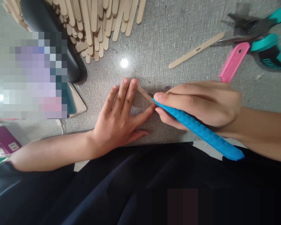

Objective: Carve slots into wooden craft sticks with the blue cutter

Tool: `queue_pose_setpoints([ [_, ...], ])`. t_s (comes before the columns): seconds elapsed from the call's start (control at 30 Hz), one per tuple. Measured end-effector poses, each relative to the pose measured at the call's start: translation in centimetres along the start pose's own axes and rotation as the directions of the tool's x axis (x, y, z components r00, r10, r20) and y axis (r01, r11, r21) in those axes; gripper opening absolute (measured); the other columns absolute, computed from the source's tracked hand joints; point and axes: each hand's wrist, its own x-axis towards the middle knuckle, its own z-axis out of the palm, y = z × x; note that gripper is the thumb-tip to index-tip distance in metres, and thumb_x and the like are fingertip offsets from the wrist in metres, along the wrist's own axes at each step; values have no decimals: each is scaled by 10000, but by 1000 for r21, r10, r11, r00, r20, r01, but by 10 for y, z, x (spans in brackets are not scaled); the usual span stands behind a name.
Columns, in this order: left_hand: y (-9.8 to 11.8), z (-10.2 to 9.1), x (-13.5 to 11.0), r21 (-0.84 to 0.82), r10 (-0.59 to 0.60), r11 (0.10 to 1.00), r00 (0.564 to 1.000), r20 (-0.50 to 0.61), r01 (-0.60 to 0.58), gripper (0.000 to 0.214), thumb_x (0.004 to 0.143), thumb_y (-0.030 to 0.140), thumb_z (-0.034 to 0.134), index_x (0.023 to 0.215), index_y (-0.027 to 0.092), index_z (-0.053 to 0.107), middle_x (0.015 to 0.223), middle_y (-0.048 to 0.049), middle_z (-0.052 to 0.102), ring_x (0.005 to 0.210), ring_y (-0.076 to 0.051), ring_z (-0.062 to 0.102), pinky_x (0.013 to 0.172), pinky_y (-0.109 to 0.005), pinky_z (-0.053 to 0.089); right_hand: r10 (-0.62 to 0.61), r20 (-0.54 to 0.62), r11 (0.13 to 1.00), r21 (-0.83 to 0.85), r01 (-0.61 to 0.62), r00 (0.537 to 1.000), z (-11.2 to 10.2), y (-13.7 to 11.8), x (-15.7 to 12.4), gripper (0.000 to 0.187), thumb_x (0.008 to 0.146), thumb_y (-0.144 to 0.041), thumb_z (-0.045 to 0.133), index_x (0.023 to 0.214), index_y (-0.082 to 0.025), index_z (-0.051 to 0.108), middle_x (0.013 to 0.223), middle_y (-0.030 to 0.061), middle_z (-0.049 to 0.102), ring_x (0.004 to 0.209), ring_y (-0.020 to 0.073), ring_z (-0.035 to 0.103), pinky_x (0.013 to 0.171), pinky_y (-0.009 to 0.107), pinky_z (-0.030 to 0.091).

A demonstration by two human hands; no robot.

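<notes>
My left hand point(118, 115) lies on the table with fingers spread. Its middle and index fingertips press down the ends of a wooden craft stick point(144, 95), which lies slantwise between them. My right hand point(196, 103) is closed around a blue utility knife point(199, 128) with a ridged handle. The knife's dark tip meets the stick near my left index finger; how deep the blade sits in the wood I cannot tell. Beyond my right hand lies another craft stick point(187, 57) with a small hole through its middle.
A heap of craft sticks point(93, 25) spreads across the far side. A black rounded case point(72, 59) and a partly blurred phone point(81, 103) lie on the left. Teal-handled pliers point(264, 43) and a pink handle point(235, 62) are at the right. A purple box point(3, 139) sits far left.
</notes>
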Motion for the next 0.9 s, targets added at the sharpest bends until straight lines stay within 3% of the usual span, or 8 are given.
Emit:
queue_pose_setpoints([
  [0.1, -1, -1, 0, -7, -1, 1000, 1000, -1, 1, 1017, 1112, 845, 513, 1931, 351, 168, 2018, -112, 257, 1871, -486, 277, 1529, -691, 290, 14, 4, 1000, -4, -14, 1000, 0, 0, 0, 374, 996, -148, 837, 1332, -300, 777, 914, -27, 863, 671, 194, 784, 631, 351, 697],
  [0.33, -3, -2, 0, -11, 8, 1000, 1000, 18, -8, 1048, 1107, 861, 521, 1939, 348, 142, 2020, -127, 241, 1859, -500, 304, 1528, -685, 275, 12, 4, 999, -31, -12, 1000, 0, -2, -1, 306, 1033, -173, 826, 1322, -224, 740, 902, -22, 849, 655, 151, 765, 613, 287, 698],
  [0.5, -3, -3, 1, -3, 11, 1000, 1000, 11, -11, 1039, 1103, 854, 536, 1936, 372, 145, 2020, -116, 247, 1856, -491, 319, 1523, -686, 290, 38, 32, 999, -37, -36, 999, -2, -3, -2, 299, 1060, -193, 795, 1334, -292, 727, 917, -51, 835, 653, 141, 740, 601, 285, 691],
  [0.73, -5, -4, 0, 3, 15, 1000, 999, 36, -15, 1067, 1098, 833, 574, 1938, 362, 116, 2025, -122, 225, 1864, -493, 291, 1530, -692, 276, 27, 24, 999, -43, -26, 999, -3, -5, -4, 314, 1056, -176, 790, 1351, -258, 720, 926, -17, 836, 676, 146, 746, 634, 288, 694],
  [0.9, -5, -7, 1, 22, 27, 999, 998, 55, -28, 1101, 1097, 831, 577, 1940, 354, 53, 2033, -146, 165, 1858, -515, 288, 1524, -705, 275, 100, 90, 995, -11, -100, 991, -6, -7, -8, 383, 1062, -225, 769, 1417, -347, 694, 973, -47, 841, 731, 157, 789, 705, 300, 716],
])
